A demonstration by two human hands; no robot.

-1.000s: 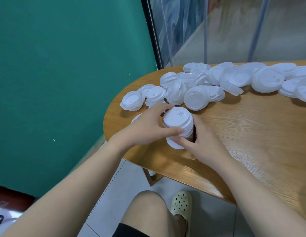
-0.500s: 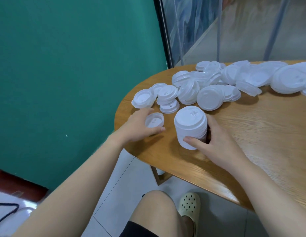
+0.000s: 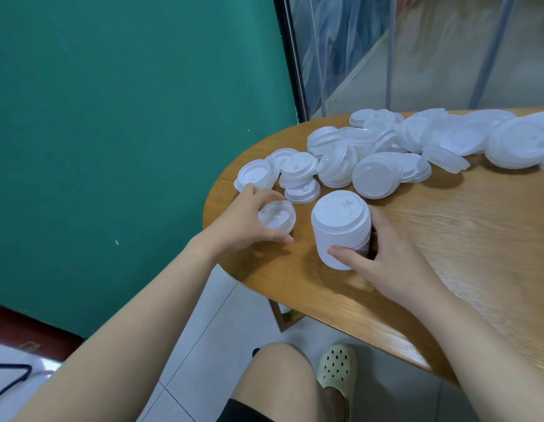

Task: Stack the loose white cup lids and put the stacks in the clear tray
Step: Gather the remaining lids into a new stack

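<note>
A tall stack of white cup lids [image 3: 340,226] stands near the rounded end of the wooden table [image 3: 447,254]. My right hand [image 3: 389,257] grips that stack from the right, thumb across its lower front. My left hand [image 3: 249,220] curls round a single loose lid [image 3: 278,219] lying upside down on the table, just left of the stack. Several more loose lids [image 3: 377,156] lie heaped across the table's far side. No clear tray shows in the view.
A green wall [image 3: 127,132] runs close along the table's left end. The table edge curves just below my hands. My knee [image 3: 273,379] and a pale sandal [image 3: 337,373] are on the tiled floor beneath. Bare wood extends to the right of the stack.
My left hand let go of the stack and moved left onto a single loose lid, closing around it. My right hand kept its hold on the stack.
</note>
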